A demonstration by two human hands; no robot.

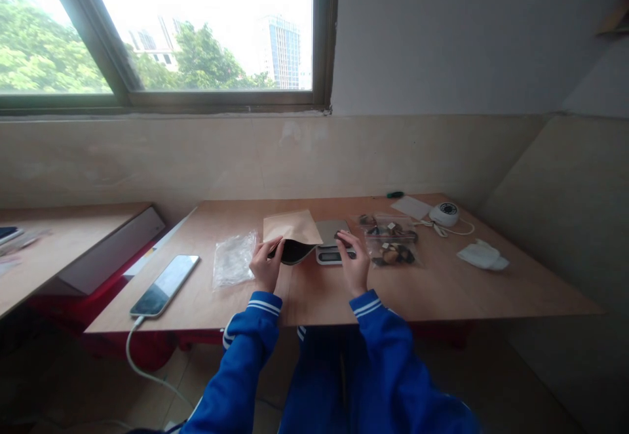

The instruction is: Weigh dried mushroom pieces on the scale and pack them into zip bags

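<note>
My left hand [266, 263] grips the open mouth of a brown paper pouch [291, 229] that lies tilted on the wooden table [442, 290], its dark inside showing. My right hand [352, 260] is closed in a pinch on a small dark piece over a small digital scale [330, 245]. Right of the scale lies a clear plastic bag of dark dried pieces [390, 240]. Both arms wear blue sleeves with white stripes.
An empty clear bag [234, 260] lies left of my left hand. A phone [165, 284] on a white cable rests near the table's left corner. A white round device [445, 213], a crumpled white tissue [482, 255] and a card [411, 206] lie at the right.
</note>
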